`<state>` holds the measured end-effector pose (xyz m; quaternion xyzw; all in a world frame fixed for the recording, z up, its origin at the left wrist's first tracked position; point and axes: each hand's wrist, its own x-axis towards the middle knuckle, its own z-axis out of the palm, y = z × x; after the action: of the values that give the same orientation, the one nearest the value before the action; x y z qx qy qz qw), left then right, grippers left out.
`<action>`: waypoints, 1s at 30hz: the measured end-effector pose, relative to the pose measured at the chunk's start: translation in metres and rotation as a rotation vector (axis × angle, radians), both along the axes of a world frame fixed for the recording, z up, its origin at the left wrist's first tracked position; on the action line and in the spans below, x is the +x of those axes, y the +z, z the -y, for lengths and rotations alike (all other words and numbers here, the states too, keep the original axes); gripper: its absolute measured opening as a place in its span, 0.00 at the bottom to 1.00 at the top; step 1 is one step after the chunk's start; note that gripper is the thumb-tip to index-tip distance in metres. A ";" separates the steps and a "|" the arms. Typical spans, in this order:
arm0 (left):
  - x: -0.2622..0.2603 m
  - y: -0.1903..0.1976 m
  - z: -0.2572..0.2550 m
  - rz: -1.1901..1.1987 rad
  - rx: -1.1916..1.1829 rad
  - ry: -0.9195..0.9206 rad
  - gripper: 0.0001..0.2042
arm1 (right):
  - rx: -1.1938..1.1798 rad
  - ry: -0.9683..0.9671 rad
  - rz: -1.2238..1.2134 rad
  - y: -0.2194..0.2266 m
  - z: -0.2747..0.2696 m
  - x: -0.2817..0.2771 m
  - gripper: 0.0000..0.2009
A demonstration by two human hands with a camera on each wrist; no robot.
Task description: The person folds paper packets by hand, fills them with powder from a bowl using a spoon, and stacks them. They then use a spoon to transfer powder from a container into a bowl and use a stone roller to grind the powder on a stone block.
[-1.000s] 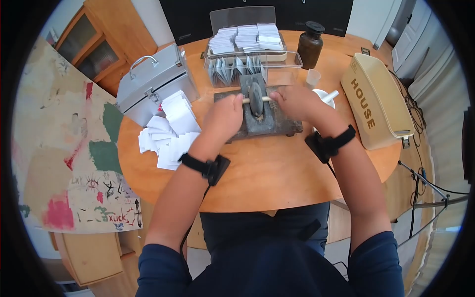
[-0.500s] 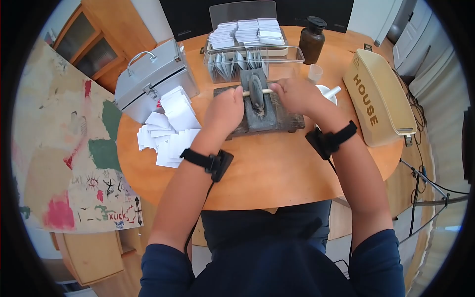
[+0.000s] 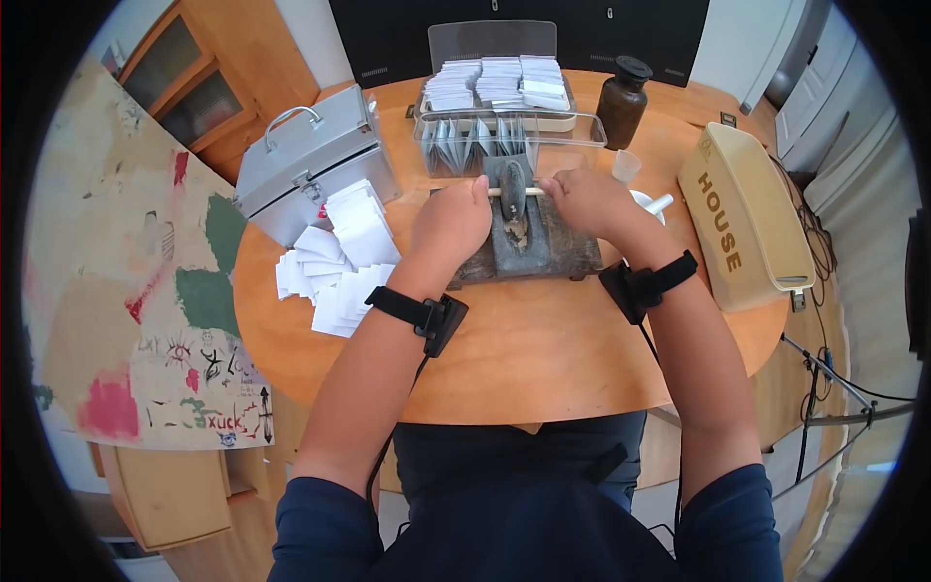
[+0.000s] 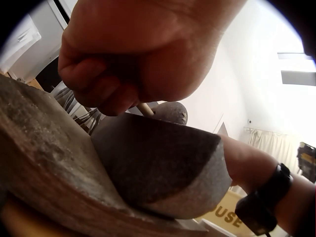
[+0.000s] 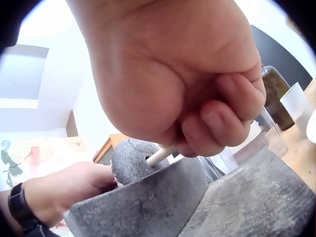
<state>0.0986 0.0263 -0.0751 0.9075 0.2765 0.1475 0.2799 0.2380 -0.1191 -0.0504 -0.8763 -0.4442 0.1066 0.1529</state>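
A grey stone wheel [image 3: 513, 190] stands upright in a boat-shaped stone trough [image 3: 524, 254] on a dark wooden base [image 3: 572, 254]. A pale rod [image 5: 160, 155] passes through the wheel's centre. My left hand [image 3: 452, 228] curls round the rod's left end, and my right hand [image 3: 593, 206] curls round its right end. In the left wrist view, the left hand [image 4: 138, 49] is above the trough [image 4: 158, 163]. The right wrist view has the right hand [image 5: 182, 79] over the trough's edge, fingers curled at the rod. Some brownish bits lie in the trough, too small to identify.
White paper packets [image 3: 361, 225] lie beside a silver metal case [image 3: 315, 165] on the left. Behind the trough are clear bins of packets [image 3: 499, 82]. To the right stand a brown jar [image 3: 623, 105], a small cup [image 3: 626, 167], a white mortar with pestle [image 3: 659, 204] and a HOUSE bin [image 3: 742, 213].
The head view has shifted slightly. Between the hands, the wheel and rod moved toward the trough's far end, then back a little; both hands keep their grip on the rod.
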 end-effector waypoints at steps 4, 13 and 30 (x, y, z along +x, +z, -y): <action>-0.017 0.007 0.016 0.003 0.053 -0.027 0.23 | -0.006 0.055 -0.015 0.000 0.018 -0.012 0.24; -0.001 -0.004 0.003 0.052 0.015 0.007 0.21 | 0.043 0.025 0.024 0.001 0.007 -0.007 0.23; -0.033 0.005 0.026 0.019 0.072 -0.032 0.22 | 0.042 0.028 -0.004 0.009 0.029 -0.028 0.22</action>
<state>0.0656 0.0007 -0.0698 0.9198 0.2540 0.1613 0.2519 0.2103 -0.1484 -0.0418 -0.8664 -0.4582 0.1010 0.1708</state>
